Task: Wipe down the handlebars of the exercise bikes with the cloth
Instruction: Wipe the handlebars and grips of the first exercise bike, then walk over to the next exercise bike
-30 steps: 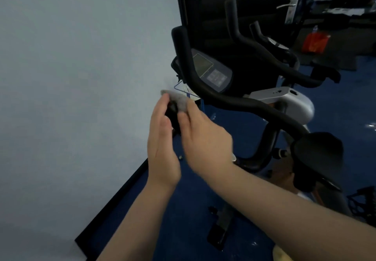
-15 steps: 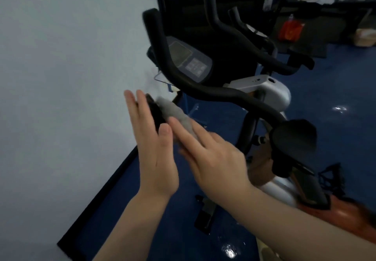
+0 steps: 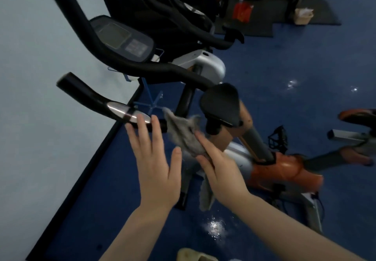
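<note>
While my left hand (image 3: 155,163) is spread flat with fingers loose, its tips at the near handlebar (image 3: 105,103), my right hand (image 3: 220,171) pinches the grey cloth (image 3: 184,133) just right of that bar, seemingly off it. Beyond the handlebar sits the console (image 3: 122,38).
</note>
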A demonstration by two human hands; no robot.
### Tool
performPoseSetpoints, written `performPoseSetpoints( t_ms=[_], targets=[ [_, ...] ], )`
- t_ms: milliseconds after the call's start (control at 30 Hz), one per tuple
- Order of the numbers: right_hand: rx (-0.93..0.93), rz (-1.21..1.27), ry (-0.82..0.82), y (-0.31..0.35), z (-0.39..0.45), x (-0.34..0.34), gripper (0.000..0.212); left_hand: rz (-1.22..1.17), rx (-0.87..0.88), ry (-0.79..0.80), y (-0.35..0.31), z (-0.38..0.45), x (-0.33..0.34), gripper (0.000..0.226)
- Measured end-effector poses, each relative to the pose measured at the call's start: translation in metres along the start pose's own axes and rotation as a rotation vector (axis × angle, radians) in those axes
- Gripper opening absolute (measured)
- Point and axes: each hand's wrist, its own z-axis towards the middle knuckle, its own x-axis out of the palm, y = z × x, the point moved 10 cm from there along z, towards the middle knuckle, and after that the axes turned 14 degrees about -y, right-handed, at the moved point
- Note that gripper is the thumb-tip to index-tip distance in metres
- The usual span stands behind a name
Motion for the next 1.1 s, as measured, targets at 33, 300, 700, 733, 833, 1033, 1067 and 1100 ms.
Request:
performPoseSetpoints(
  t_ms=[33,300,700,733,833,1033,1067,1100],
  targets=[
    [0.052,-0.078,0.045,-0.023,-0.013,-0.008,0.052,0.014,0.016,0.057,-0.01,-0.017,0.013,0.071],
    [0.343,-0.565,0.028,-0.171,-0.146,-0.182,0.042,-0.077,0.015,0.831,-0.131,-0.209,0.167,0.043],
    [0.977,-0.71,-0.394,-0.289,-0.415,-0.454,0.028,-0.172,0.431,1.319,-0.384,-0.442,0.266,0.038],
    [1.011,-0.697,-0.403,-0.295,-0.429,-0.459,0.028,-0.148,0.444,1.36,-0.389,-0.454,0.273,0.037],
    [1.095,-0.651,-0.405,-0.324,-0.455,-0.474,0.028,-0.028,0.451,1.445,-0.4,-0.478,0.306,0.034],
    [1.12,-0.595,-0.302,-0.396,-0.431,-0.508,0.034,0.046,0.373,1.451,-0.433,-0.49,0.398,0.034],
    [1.112,-0.599,-0.28,-0.403,-0.424,-0.52,0.033,0.046,0.369,1.433,-0.444,-0.487,0.412,0.035],
    [1.103,-0.606,-0.257,-0.411,-0.416,-0.538,0.033,0.05,0.355,1.423,-0.457,-0.484,0.426,0.035]
  ],
)
